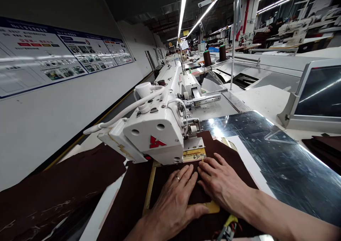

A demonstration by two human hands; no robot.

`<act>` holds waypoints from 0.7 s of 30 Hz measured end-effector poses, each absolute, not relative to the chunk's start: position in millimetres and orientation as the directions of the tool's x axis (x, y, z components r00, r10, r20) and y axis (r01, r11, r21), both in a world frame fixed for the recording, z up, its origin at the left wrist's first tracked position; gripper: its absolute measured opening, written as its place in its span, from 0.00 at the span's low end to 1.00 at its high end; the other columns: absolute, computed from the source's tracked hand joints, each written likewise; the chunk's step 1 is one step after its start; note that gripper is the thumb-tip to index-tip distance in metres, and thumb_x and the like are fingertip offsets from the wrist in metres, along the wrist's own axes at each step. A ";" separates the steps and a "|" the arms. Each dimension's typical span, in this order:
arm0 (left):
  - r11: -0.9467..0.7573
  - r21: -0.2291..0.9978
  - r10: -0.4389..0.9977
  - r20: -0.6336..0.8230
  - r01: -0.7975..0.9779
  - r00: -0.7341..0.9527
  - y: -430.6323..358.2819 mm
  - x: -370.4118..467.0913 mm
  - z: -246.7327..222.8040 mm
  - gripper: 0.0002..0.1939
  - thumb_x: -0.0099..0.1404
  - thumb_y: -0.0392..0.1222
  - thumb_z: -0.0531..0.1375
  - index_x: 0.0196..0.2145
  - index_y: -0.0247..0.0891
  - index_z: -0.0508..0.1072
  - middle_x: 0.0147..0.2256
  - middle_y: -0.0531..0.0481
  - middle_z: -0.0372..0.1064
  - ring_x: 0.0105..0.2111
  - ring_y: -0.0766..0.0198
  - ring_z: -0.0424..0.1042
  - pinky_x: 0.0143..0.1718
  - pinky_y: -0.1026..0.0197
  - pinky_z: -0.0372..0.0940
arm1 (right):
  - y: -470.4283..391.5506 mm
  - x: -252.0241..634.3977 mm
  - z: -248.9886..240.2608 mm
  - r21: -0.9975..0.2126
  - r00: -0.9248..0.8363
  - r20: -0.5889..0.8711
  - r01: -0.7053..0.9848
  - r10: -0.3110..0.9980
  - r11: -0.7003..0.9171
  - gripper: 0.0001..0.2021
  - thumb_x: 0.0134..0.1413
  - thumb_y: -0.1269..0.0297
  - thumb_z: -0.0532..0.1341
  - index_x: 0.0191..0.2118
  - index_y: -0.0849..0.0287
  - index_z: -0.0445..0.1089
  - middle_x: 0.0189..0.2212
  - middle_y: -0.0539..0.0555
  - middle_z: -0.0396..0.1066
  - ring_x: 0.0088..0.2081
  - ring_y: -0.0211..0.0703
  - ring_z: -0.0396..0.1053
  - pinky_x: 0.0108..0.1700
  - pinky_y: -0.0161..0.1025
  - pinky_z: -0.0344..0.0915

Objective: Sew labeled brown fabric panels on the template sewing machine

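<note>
Sheet [163, 180], brown, by white sewing machine [157, 131], under left hand [177, 195] and right hand [220, 179], both palm-down and near each other, not pinching, likely soft, light and bendy, best pressed flat near edges.

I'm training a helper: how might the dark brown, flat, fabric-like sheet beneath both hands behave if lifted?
The dark brown, flat, fabric-like sheet looks thin, so it may sag. Its broad spread makes rolling unlikely. Its dull surface probably isn't very slippery.

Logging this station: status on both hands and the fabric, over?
Left hand and right hand palms down on brown fabric. Yellow piece at left thumb. Sewing machine head close ahead of both hands.
</note>
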State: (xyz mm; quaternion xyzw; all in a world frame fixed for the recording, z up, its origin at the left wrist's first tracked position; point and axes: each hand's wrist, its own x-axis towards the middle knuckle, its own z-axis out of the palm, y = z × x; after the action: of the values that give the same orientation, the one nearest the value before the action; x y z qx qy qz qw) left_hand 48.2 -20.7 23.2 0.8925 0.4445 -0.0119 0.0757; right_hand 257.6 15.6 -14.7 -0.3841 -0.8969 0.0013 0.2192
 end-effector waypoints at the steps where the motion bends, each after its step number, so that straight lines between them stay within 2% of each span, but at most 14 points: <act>1: -0.592 0.123 0.793 -0.091 0.797 0.603 -20.5 48.1 23.6 0.44 0.69 0.69 0.50 0.70 0.34 0.54 0.70 0.38 0.49 0.69 0.43 0.53 0.64 0.37 0.60 | 15.9 256.6 -14.1 -0.176 -0.616 0.383 0.682 0.688 0.709 0.11 0.68 0.64 0.58 0.49 0.60 0.74 0.51 0.59 0.75 0.53 0.58 0.69 0.61 0.67 0.56; 6: -0.585 0.130 0.797 -0.091 0.801 0.597 -19.8 46.9 22.4 0.45 0.69 0.69 0.50 0.70 0.32 0.53 0.70 0.37 0.48 0.69 0.42 0.52 0.64 0.35 0.60 | 15.7 252.2 -11.8 -0.231 -0.620 0.363 0.663 0.695 0.712 0.12 0.69 0.64 0.55 0.51 0.59 0.72 0.54 0.58 0.73 0.54 0.57 0.68 0.62 0.68 0.55; 12: -0.592 0.132 0.798 -0.038 0.795 0.601 -21.0 39.5 14.7 0.43 0.70 0.67 0.51 0.71 0.35 0.52 0.70 0.39 0.48 0.69 0.45 0.52 0.65 0.39 0.59 | 12.8 253.8 -1.5 -0.310 -0.657 0.314 0.611 0.685 0.728 0.12 0.71 0.65 0.53 0.53 0.60 0.70 0.54 0.60 0.71 0.54 0.57 0.66 0.57 0.60 0.63; 16: -0.583 0.139 0.807 -0.010 0.800 0.590 -22.2 35.4 12.8 0.41 0.71 0.66 0.53 0.71 0.37 0.53 0.69 0.40 0.51 0.68 0.46 0.54 0.65 0.39 0.59 | 11.7 258.4 0.5 -0.361 -0.656 0.309 0.590 0.689 0.723 0.10 0.70 0.68 0.53 0.50 0.60 0.70 0.49 0.60 0.71 0.49 0.52 0.68 0.52 0.54 0.66; 21: -0.559 0.131 0.824 -0.026 0.819 0.567 -24.3 32.4 13.8 0.41 0.71 0.65 0.52 0.71 0.35 0.52 0.69 0.38 0.51 0.68 0.46 0.54 0.65 0.38 0.59 | 13.6 261.5 -3.3 -0.365 -0.664 0.328 0.566 0.671 0.739 0.09 0.70 0.69 0.52 0.44 0.61 0.70 0.47 0.60 0.70 0.48 0.51 0.68 0.51 0.52 0.66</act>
State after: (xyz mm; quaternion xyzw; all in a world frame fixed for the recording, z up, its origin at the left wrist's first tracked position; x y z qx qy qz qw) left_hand 32.4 -24.3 13.8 0.8827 0.4651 0.0190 0.0642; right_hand 261.5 13.6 -3.3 -0.3419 -0.9048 0.1167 0.2256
